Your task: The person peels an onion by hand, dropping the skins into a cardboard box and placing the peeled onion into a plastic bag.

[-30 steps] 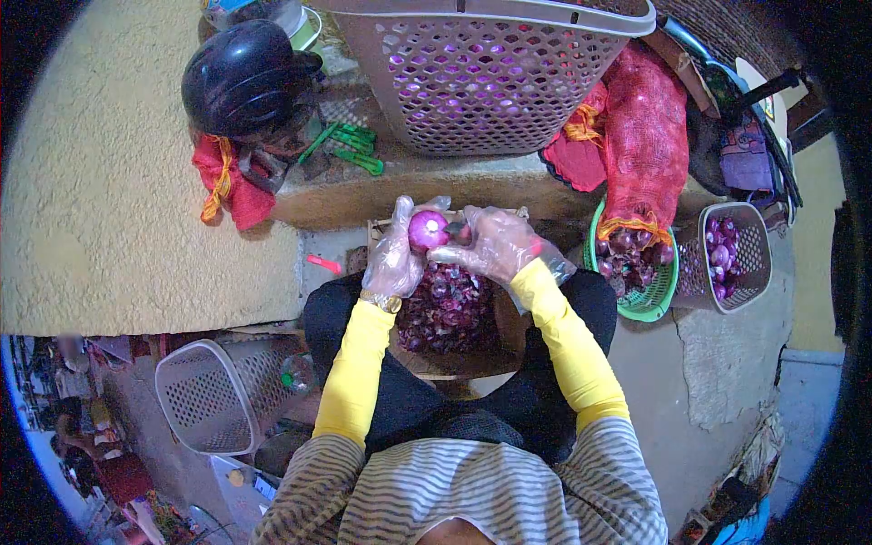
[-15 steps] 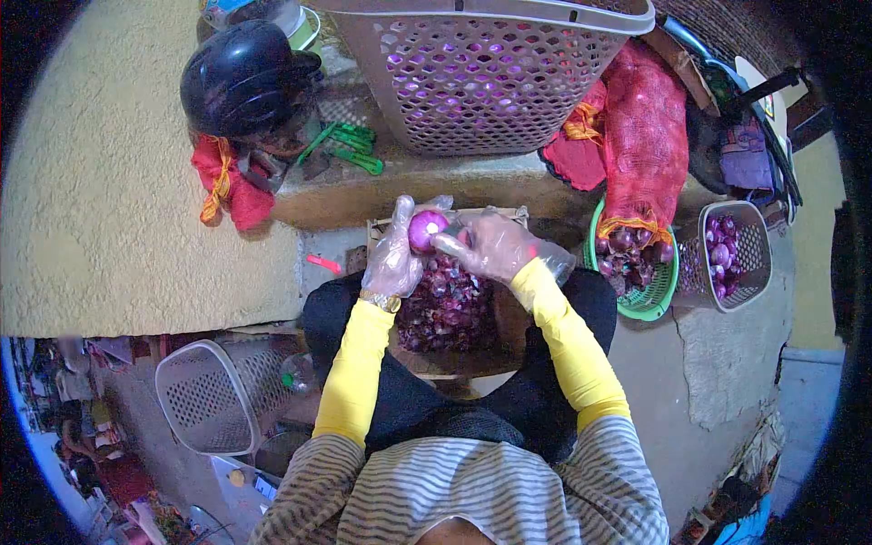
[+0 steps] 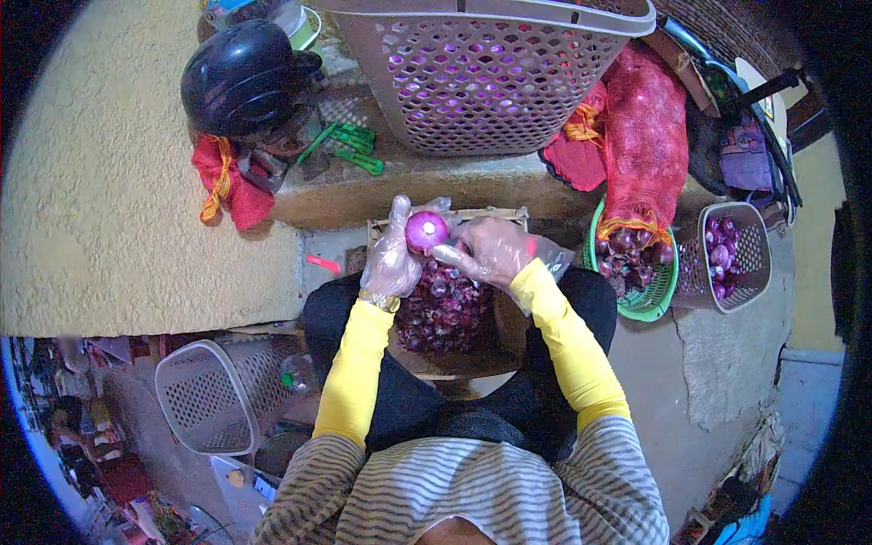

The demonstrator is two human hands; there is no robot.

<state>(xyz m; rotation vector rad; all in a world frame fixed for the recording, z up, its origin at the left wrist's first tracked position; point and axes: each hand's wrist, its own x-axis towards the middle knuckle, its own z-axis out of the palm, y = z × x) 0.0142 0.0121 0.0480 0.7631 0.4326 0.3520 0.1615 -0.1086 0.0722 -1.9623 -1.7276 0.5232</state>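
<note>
A purple onion (image 3: 426,232) with a pale cut end is held in my left hand (image 3: 392,257), which wears a clear plastic glove. My right hand (image 3: 498,251), also gloved, is closed beside the onion, its thumb near the onion's lower right side. Whatever lies inside its curled fingers is too small to make out. Below both hands, between the knees, a box (image 3: 510,334) holds a heap of onion skins (image 3: 445,313).
Behind the box, a large crate (image 3: 490,91) of onions stands on a ledge beside a black helmet (image 3: 238,80). At right are a red net sack (image 3: 643,136), a green basket (image 3: 674,289) and a smaller onion crate (image 3: 767,259). An empty crate (image 3: 204,400) lies at left.
The onion has turned slightly, so its pale end faces up more. My right hand has shifted slightly around it.
</note>
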